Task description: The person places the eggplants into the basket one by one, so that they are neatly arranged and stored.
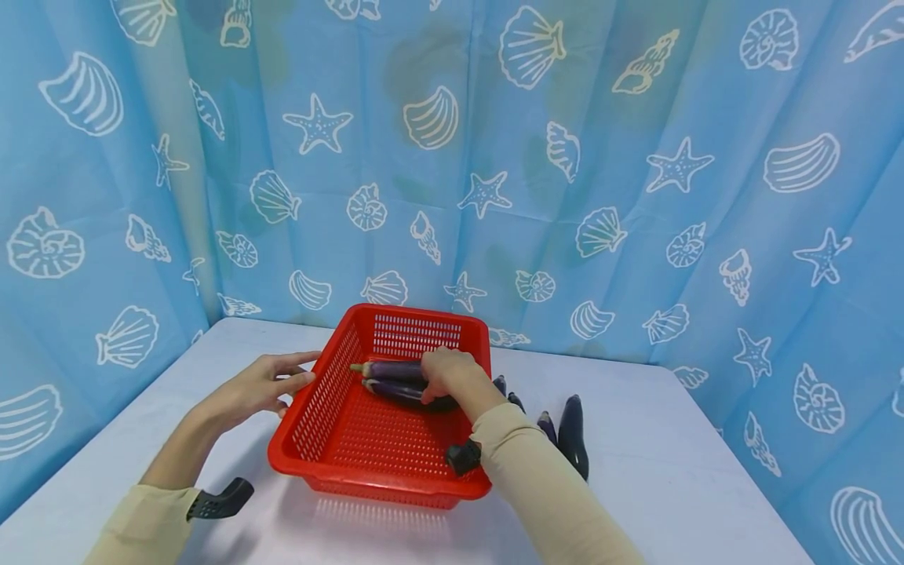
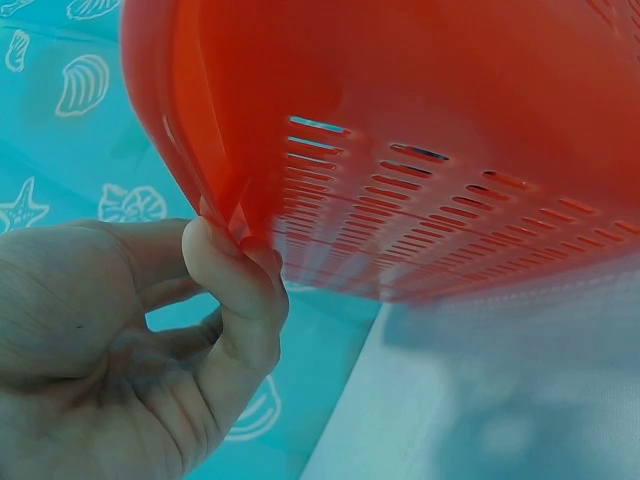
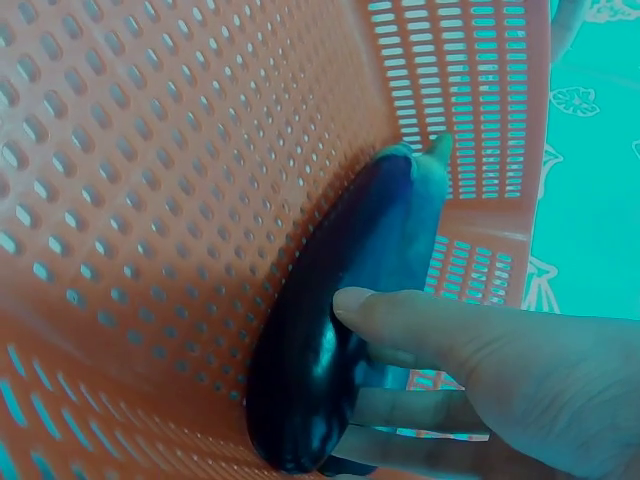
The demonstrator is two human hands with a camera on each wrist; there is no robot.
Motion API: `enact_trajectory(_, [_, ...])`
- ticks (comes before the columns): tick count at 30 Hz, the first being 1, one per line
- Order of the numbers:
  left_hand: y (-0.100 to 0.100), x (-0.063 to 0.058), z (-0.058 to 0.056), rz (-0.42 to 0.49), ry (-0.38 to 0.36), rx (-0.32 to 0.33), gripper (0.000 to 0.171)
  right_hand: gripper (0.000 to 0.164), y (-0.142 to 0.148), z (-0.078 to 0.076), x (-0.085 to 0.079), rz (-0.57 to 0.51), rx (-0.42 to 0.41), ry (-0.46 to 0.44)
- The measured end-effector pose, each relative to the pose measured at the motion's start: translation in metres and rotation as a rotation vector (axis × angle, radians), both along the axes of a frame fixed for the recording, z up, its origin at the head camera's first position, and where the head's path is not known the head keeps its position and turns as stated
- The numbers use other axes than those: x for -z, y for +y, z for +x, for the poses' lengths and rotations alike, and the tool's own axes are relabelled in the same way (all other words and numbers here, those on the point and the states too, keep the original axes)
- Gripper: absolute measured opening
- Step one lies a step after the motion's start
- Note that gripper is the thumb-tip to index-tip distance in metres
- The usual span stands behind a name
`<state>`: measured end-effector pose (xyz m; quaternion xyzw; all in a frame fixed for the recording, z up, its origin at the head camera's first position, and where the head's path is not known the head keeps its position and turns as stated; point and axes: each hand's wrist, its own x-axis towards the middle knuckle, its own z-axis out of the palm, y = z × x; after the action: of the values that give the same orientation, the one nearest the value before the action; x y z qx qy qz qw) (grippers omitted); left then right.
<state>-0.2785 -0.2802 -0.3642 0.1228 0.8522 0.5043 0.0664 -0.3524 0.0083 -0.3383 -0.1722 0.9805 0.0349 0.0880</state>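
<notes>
A red plastic basket [image 1: 377, 486] with slotted walls stands on the table. My left hand [image 1: 256, 386] is at its left side; thumb and fingers pinch the rim in the left wrist view. Two dark purple eggplants lie side by side in the basket, their stem ends pointing left. My right hand [image 1: 452, 373] reaches inside and grips the nearer eggplant [image 3: 310, 330] towards its blunt end, thumb on its glossy side. Behind it, the farther eggplant [image 1: 387, 369] is partly hidden by that hand.
Several more eggplants [image 1: 573, 435] lie on the white table [image 1: 657, 463] right of the basket, some partly hidden by the basket wall and my right sleeve. A blue curtain [image 1: 452, 157] with white shell prints hangs behind and beside the table.
</notes>
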Motion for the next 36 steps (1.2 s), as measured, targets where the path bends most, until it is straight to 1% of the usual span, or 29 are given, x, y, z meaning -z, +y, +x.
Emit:
enact_trajectory(3, [0.0,0.0,0.0,0.0,-0.001,0.001,0.067,0.032,0.003,0.001,-0.003,-0.013,0.012,-0.006])
enact_trajectory(7, [0.0,0.0,0.0,0.004,-0.003,0.002,0.067,0.032,0.004,0.002,-0.007,0.001,0.013,-0.005])
enact_trajectory(12, [0.0,0.0,0.001,0.005,-0.004,-0.001,0.068,0.038,0.005,0.002,-0.01,0.023,0.011,-0.002])
enact_trajectory(18, [0.0,0.0,0.001,0.01,0.0,0.006,0.069,0.04,0.009,0.006,-0.017,0.036,-0.011,-0.005])
enact_trajectory(24, [0.0,0.0,0.0,0.017,0.011,0.021,0.067,0.046,0.016,0.013,-0.03,-0.055,-0.003,-0.026])
enact_trajectory(30, [0.001,0.001,0.001,0.028,0.011,0.033,0.067,0.047,0.026,0.021,-0.043,-0.169,-0.035,-0.058])
enact_trajectory(33, [0.001,0.0,0.001,0.028,0.021,0.044,0.068,0.047,0.031,0.025,-0.046,-0.198,-0.058,-0.069])
enact_trajectory(36, [0.001,0.001,0.001,0.028,0.014,0.034,0.068,0.047,0.034,0.028,-0.048,-0.208,-0.075,-0.07])
